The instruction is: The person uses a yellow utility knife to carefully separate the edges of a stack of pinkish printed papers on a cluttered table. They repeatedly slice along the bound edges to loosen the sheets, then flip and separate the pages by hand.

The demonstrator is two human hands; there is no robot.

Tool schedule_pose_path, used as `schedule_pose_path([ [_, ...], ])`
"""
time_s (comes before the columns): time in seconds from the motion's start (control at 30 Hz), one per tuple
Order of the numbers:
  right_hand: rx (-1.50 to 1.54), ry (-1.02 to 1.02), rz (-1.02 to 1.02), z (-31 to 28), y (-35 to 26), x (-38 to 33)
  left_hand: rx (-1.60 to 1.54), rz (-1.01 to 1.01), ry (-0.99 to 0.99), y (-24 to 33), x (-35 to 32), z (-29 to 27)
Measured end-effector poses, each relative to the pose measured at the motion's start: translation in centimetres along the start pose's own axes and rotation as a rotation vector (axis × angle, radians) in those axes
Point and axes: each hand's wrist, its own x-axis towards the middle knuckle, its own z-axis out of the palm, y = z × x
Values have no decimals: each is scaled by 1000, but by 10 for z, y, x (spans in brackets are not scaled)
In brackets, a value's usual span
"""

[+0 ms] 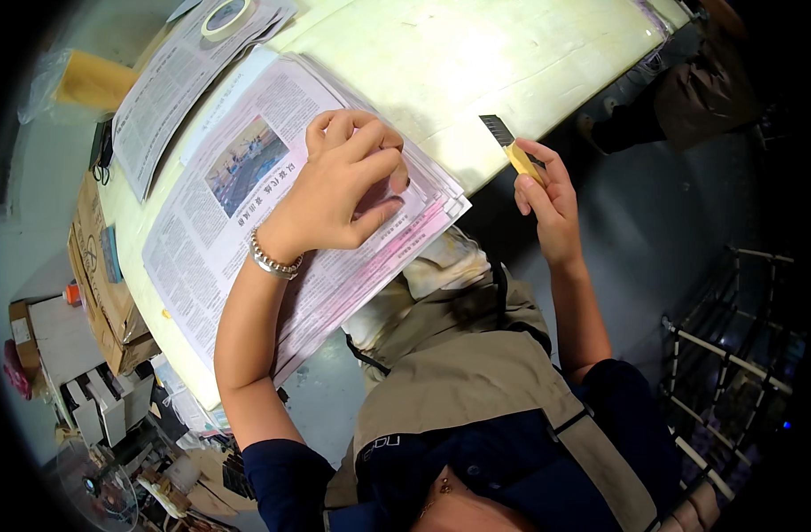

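A stack of newspaper sheets [335, 293] lies at the table's near edge, the top one with a colour photo and its front edge tinted pink. Over it is my left hand [348, 182], wearing a beaded bracelet. Its fingers are bent but apart, with nothing visible between them; whether the fingertips touch the paper I cannot tell. Past the table's edge, my right hand [547, 195] is closed around a yellow-handled tool [520, 161]. The tool's flat, dark, striped end points up and left; whether it is a blade or bristles is unclear.
The pale table [423, 62] extends away. More newspapers [188, 89] lie at the far left with a tape roll [226, 18] on them. Cardboard [100, 266] stands left of the table. A metal rack [729, 355] is at right. Another person [680, 106] stands beyond the table.
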Motion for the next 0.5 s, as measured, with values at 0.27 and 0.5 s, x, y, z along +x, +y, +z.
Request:
schedule_pose_path([
  [0.27, 20, -3, 13, -4, 4, -1, 22, -19, -29, -2, -7, 14],
  [0.5, 10, -23, 26, 2, 4, 1, -37, 0, -37, 2, 2, 14],
])
